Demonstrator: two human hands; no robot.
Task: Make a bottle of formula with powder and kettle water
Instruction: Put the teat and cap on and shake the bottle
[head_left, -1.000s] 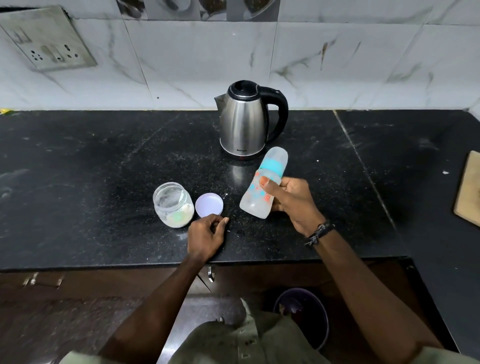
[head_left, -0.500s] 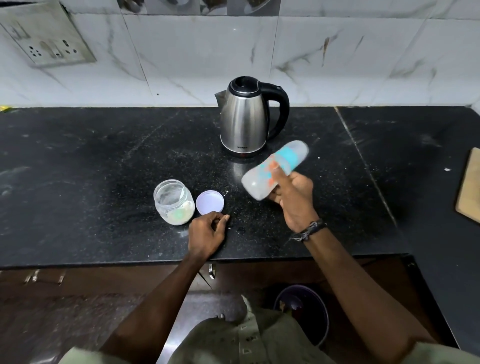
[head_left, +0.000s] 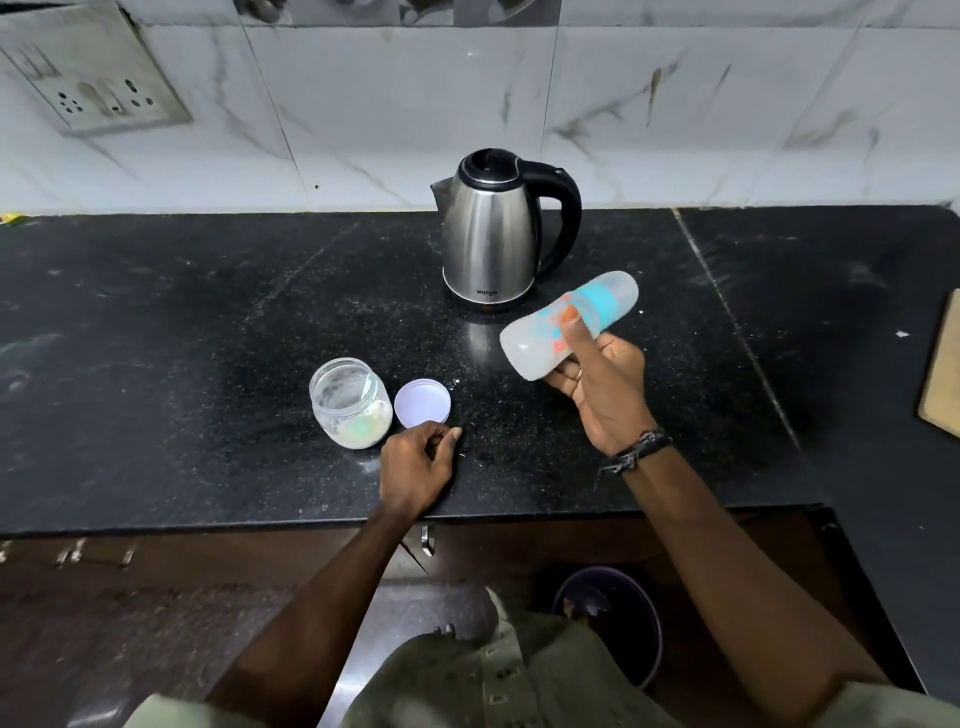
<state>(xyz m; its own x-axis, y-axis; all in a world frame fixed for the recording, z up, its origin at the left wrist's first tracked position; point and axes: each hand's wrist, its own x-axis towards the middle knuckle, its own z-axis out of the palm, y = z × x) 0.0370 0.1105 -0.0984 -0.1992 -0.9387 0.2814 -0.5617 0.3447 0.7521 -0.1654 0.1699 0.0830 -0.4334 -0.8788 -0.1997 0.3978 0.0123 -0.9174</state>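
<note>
My right hand (head_left: 602, 387) grips a capped baby bottle (head_left: 535, 345) with blue and orange print, tilted almost flat above the counter, its cap end up to the right. A steel kettle (head_left: 488, 244) with a black handle stands behind it near the wall. An open glass jar (head_left: 349, 402) with pale powder at its bottom sits left of centre, and its lilac lid (head_left: 422, 402) lies beside it. My left hand (head_left: 415, 465) rests on the counter just in front of the lid, fingers loosely curled, holding nothing I can see.
The black stone counter (head_left: 182, 338) runs the frame's full width. A wooden board (head_left: 943, 374) pokes in at the right edge. A wall socket plate (head_left: 88, 78) is at the upper left. A dark bin (head_left: 613, 618) stands on the floor below the counter edge.
My right hand has swung the bottle from nearly upright to almost horizontal and lifted it slightly toward the kettle. My left hand stayed put.
</note>
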